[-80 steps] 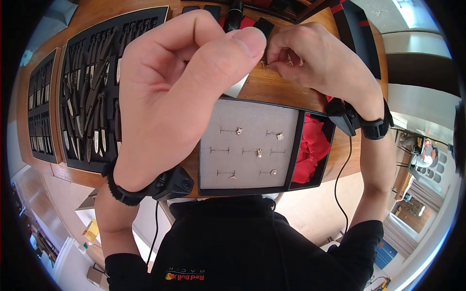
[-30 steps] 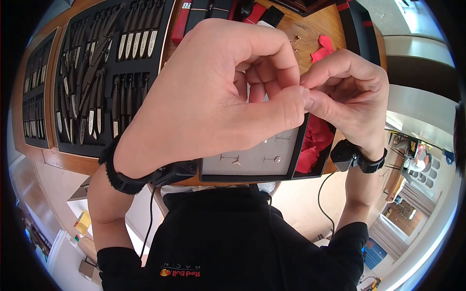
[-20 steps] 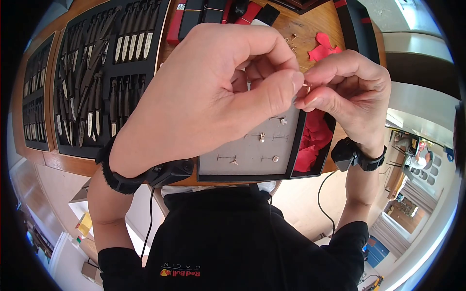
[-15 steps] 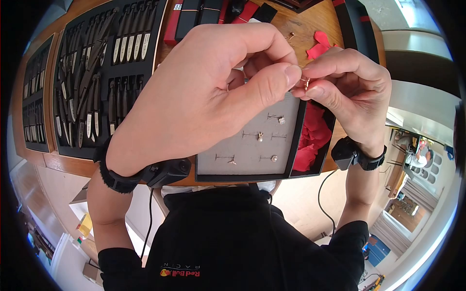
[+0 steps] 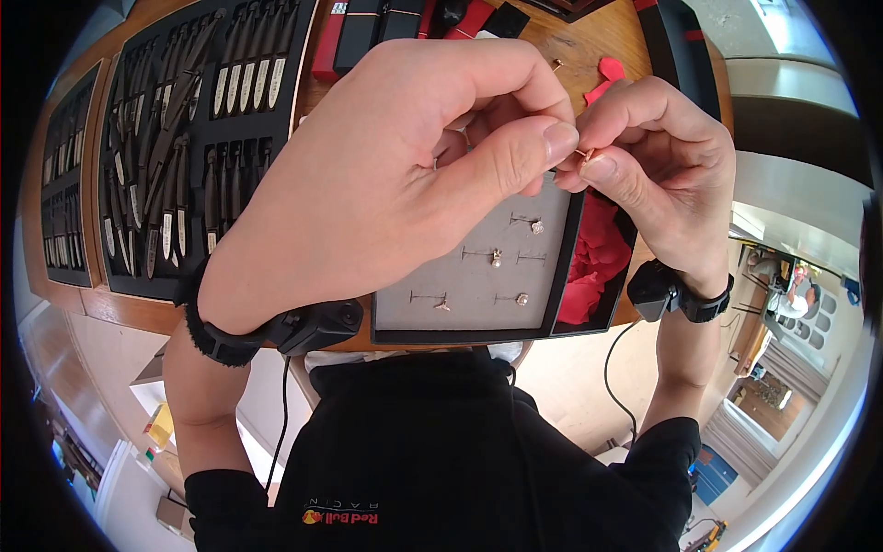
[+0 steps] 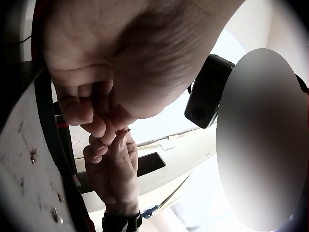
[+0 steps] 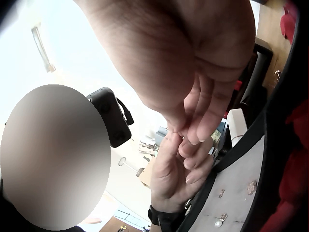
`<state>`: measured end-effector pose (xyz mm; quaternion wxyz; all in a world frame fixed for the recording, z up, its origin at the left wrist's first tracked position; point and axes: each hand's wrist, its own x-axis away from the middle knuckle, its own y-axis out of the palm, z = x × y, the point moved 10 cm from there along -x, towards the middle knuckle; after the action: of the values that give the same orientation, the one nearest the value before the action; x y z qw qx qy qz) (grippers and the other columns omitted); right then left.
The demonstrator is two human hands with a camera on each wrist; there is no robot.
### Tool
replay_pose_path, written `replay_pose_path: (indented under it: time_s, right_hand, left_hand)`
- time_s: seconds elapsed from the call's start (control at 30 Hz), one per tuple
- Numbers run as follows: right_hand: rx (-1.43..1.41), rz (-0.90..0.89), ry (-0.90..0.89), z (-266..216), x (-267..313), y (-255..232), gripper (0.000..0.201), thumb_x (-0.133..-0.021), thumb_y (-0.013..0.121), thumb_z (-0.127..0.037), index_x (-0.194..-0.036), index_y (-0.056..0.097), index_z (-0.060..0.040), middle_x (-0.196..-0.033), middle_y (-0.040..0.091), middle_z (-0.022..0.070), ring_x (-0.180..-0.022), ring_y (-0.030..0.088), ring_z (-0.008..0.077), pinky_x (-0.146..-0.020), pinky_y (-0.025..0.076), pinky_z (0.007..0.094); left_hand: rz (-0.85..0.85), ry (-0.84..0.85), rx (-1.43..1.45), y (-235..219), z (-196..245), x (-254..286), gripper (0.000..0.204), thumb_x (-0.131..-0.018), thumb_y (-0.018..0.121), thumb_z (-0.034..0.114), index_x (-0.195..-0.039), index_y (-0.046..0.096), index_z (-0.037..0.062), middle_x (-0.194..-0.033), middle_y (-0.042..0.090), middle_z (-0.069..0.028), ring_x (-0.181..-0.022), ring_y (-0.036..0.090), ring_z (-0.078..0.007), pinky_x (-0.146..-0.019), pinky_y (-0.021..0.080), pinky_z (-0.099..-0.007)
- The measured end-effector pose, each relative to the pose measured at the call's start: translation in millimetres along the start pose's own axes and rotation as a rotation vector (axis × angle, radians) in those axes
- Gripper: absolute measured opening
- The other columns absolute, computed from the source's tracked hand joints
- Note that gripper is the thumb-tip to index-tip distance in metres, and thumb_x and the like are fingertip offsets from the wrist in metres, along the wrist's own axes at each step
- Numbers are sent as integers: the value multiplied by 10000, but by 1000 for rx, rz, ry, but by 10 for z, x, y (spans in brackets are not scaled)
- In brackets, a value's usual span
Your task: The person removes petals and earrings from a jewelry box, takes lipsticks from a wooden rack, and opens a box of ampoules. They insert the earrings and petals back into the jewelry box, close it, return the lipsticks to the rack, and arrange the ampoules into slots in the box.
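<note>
A small gold earring is caught between both hands, held up over the far right part of a black jewellery box. My right hand pinches it between thumb and index finger. From the other side my left hand grips its thin end with thumb and fingertip. A tiny bit of the earring glints there in the left wrist view; the fingers hide most of it. Below, the box's grey pad carries several slits with earrings, among them a clover-shaped one and a pearl one.
Red petals fill the box's side compartment. Another gold earring and loose petals lie on the wooden table behind. Trays of dark-handled tools stand at left, dark gift boxes at the back.
The right hand has come from the gold pieces on the table to meet the left hand, which has moved right and lowered. Since half a second ago, only the fingertips have shifted slightly around the earring.
</note>
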<state>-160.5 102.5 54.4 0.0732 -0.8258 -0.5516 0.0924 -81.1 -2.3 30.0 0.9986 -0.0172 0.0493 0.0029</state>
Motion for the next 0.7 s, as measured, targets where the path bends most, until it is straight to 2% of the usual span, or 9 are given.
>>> replay_pose_path:
  time_s: [0.2, 0.37, 0.43, 0.53, 0.7]
  right_hand:
    - [-26, -10, 90, 60, 2, -3, 241, -999, 769, -144, -1080, 625, 32, -994, 720, 108, -858, 756, 151, -790, 647, 278]
    - [-225, -56, 230, 158, 1, 67, 354, -1013, 760, -303, -1058, 613, 17, -910, 720, 96, -777, 733, 130, -705, 616, 260]
    - [-216, -56, 240, 157, -6, 68, 360, -1019, 751, -314, -1051, 609, 15, -902, 720, 97, -774, 728, 129, -701, 612, 258]
    - [-194, -44, 236, 169, -15, 68, 353, -1032, 732, -317, -1043, 598, 9, -891, 715, 97, -763, 715, 124, -695, 604, 255]
    - [-98, -1, 132, 92, -42, 49, 315, -1057, 694, -294, -1053, 579, 0, -881, 697, 87, -739, 692, 113, -682, 573, 237]
  left_hand:
    - [28, 24, 29, 2, -2, -5, 157, -1083, 645, 167, -1052, 663, 14, -933, 651, -6, -808, 632, -62, -688, 507, -211]
    - [61, 101, -19, 9, -1, 8, 133, -1076, 653, 147, -1055, 656, 16, -940, 644, -4, -810, 623, -62, -694, 496, -208]
    - [156, 191, 263, -21, -99, 24, 125, -1074, 653, 137, -1060, 651, 13, -940, 639, -5, -811, 613, -61, -697, 489, -206]
    - [79, 259, 101, -62, 130, 17, 119, -1075, 652, 130, -1062, 647, 12, -937, 634, -6, -823, 604, -56, -711, 485, -203]
    - [109, 225, 262, -5, -90, 24, 121, -1070, 658, 116, -1079, 650, -5, -951, 633, -4, -843, 591, -46, -723, 477, -200]
